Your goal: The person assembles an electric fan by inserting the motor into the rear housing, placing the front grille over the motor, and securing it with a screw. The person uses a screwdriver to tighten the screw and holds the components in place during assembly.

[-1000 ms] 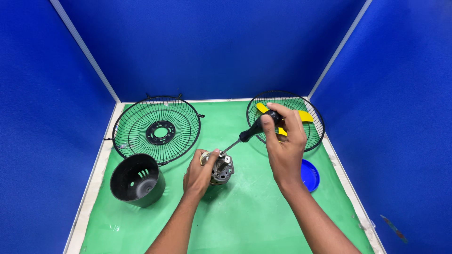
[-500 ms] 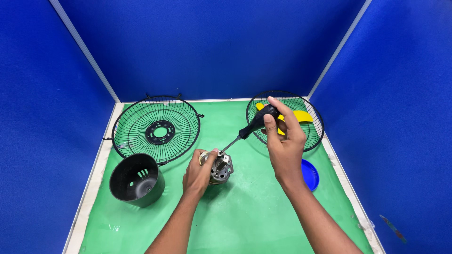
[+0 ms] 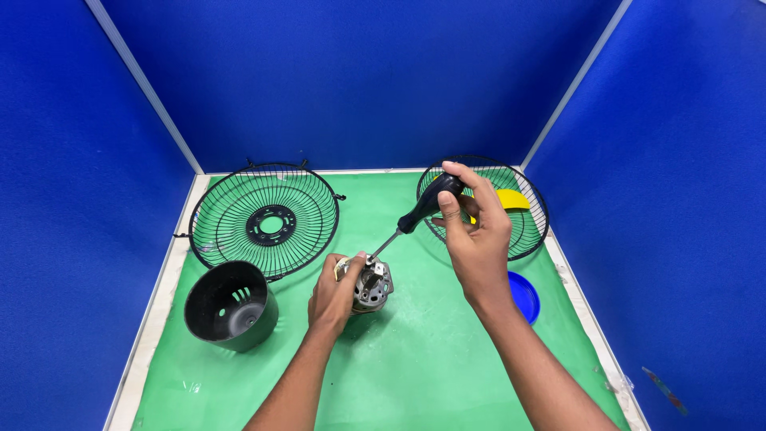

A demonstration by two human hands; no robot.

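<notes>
My left hand point(image 3: 335, 294) grips a small silver fan motor point(image 3: 373, 284) standing on the green mat point(image 3: 415, 359). My right hand point(image 3: 475, 236) holds a black-handled screwdriver point(image 3: 421, 211) tilted down to the left, its tip resting on the top of the motor.
A black wire fan guard point(image 3: 266, 220) lies at the back left. A second guard point(image 3: 520, 231) at the back right holds a yellow piece point(image 3: 512, 199). A black plastic motor housing point(image 3: 231, 305) sits at the left, and a blue round lid point(image 3: 525, 297) at the right. Blue walls enclose the mat.
My right hand has turned slightly on the screwdriver handle. The motor and my left hand stay where they were.
</notes>
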